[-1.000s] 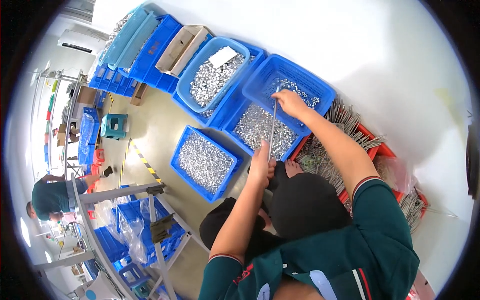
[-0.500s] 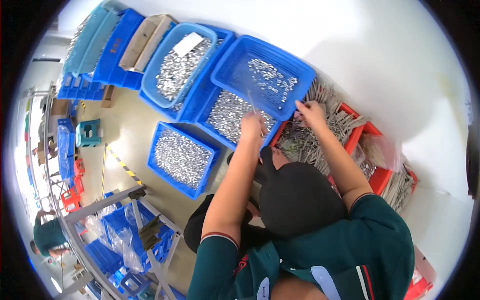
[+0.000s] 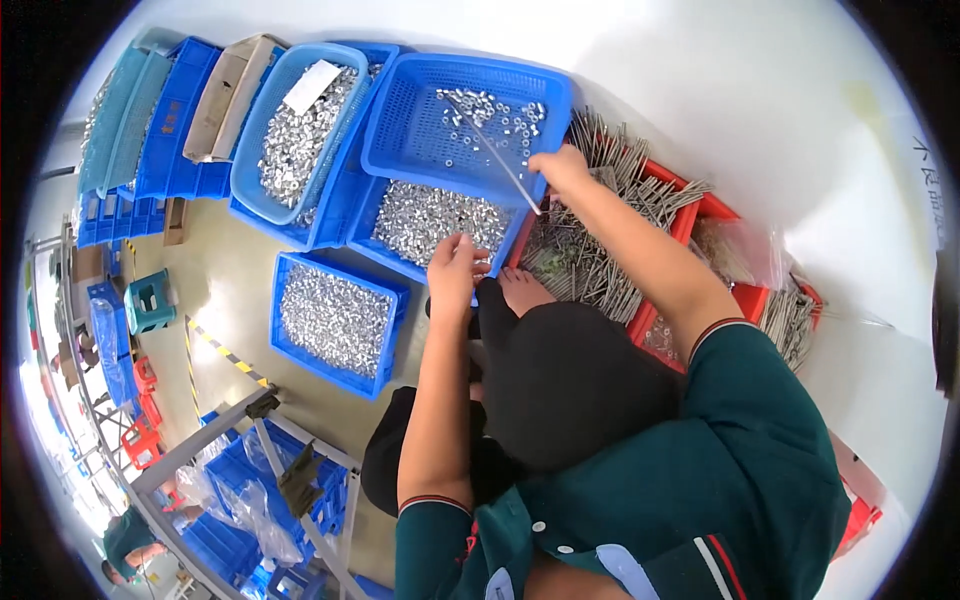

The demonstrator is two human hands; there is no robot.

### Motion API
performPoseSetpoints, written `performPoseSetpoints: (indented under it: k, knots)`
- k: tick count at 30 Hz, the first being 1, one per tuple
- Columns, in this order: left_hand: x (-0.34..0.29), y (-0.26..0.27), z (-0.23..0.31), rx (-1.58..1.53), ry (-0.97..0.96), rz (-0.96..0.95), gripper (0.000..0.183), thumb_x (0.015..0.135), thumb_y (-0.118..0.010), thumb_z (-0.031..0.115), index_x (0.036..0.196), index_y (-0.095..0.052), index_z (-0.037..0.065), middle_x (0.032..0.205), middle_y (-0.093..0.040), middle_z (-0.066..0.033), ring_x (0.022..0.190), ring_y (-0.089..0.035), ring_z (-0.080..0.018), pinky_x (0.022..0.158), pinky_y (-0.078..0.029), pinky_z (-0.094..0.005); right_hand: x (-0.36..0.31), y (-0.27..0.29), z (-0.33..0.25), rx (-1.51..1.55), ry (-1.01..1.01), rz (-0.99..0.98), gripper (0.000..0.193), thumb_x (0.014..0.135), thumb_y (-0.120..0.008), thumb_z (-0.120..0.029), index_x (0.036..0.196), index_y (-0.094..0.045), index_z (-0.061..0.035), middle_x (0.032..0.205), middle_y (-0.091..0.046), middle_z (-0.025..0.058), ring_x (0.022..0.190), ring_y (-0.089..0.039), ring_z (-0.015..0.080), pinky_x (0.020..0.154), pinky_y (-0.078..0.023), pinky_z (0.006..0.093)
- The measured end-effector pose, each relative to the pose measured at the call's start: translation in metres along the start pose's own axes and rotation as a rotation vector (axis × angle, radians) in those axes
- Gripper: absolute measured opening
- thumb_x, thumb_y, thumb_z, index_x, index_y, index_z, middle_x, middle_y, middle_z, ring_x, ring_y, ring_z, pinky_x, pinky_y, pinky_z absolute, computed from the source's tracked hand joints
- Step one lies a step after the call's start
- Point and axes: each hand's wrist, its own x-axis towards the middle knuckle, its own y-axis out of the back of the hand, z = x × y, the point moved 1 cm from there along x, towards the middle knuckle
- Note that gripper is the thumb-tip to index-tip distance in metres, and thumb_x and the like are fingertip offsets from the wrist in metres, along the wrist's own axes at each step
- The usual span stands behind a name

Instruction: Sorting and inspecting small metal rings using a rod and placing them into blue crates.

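A basket [image 3: 420,171] with nuts [image 3: 484,104] in it sits over the back part of a bin [image 3: 395,263] of small parts [image 3: 430,225]. One slanting rod [image 3: 494,153] crosses above the basket. On the right is a crate [image 3: 522,238] with bundled rods [image 3: 585,250]; on the left, a second tub [image 3: 247,165]. A filled tray [image 3: 384,366] lies nearer, front-left of the bin, on the floor [image 3: 240,260].

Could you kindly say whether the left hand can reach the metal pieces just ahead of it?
Likely yes: the left hand is close by, and the metal pieces before it lie uncovered.
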Motion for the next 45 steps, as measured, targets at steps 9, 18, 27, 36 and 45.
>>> performPoseSetpoints:
  k: [9,18,27,36,45]
  knots:
    - [-0.056,0.064,-0.021,-0.099,0.039,0.118,0.031,0.089,-0.047,0.028,0.105,-0.052,0.002,0.081,-0.062,-0.0082,0.060,-0.054,-0.0116,0.053,-0.044,-0.0231,-0.068,0.093,0.000,0.542,-0.056,-0.310,0.028,0.065,-0.059,-0.004,0.091,-0.055,0.0038,0.082,-0.060,0.0112,0.070,-0.060,0.0229,0.060,-0.050,0.0375]
    - [-0.081,0.132,-0.028,-0.185,0.014,0.308,0.029,0.087,-0.051,0.027,0.104,-0.052,0.004,0.081,-0.060,-0.0071,0.060,-0.056,-0.0135,0.049,-0.044,-0.0247,-0.181,0.215,0.108,0.371,-0.248,-0.076,0.031,0.064,-0.058,-0.003,0.094,-0.054,0.0007,0.085,-0.059,0.0102,0.072,-0.058,0.0240,0.070,-0.049,0.0354]
    - [-0.117,0.209,-0.036,-0.149,0.051,0.483,0.028,0.086,-0.050,0.025,0.106,-0.051,0.005,0.082,-0.060,-0.0081,0.062,-0.057,-0.0159,0.048,-0.042,-0.0265,-0.179,0.214,0.211,0.564,-0.507,-0.167,0.042,0.074,-0.064,-0.012,0.112,-0.048,-0.0005,0.101,-0.059,0.0129,0.090,-0.058,0.0294,0.076,-0.049,0.0454]
    - [-0.177,0.338,-0.047,-0.044,0.217,0.577,0.038,0.085,-0.051,0.027,0.115,-0.048,0.005,0.078,-0.058,-0.0064,0.061,-0.056,-0.0157,0.050,-0.043,-0.0285,-0.167,0.275,0.171,-0.170,0.067,0.142,0.052,0.077,-0.064,-0.025,0.121,-0.044,-0.0045,0.111,-0.054,0.0138,0.092,-0.055,0.0249,0.081,-0.045,0.0328]
    - [-0.196,0.451,-0.163,-0.073,0.499,0.744,0.032,0.086,-0.051,0.028,0.112,-0.047,0.010,0.078,-0.056,-0.0054,0.060,-0.055,-0.0170,0.052,-0.043,-0.0338,-0.221,0.027,-0.104,-0.367,0.551,-0.560,0.021,0.081,-0.055,-0.010,0.100,-0.054,-0.0008,0.080,-0.059,0.0051,0.070,-0.054,0.0102,0.061,-0.044,0.0227]
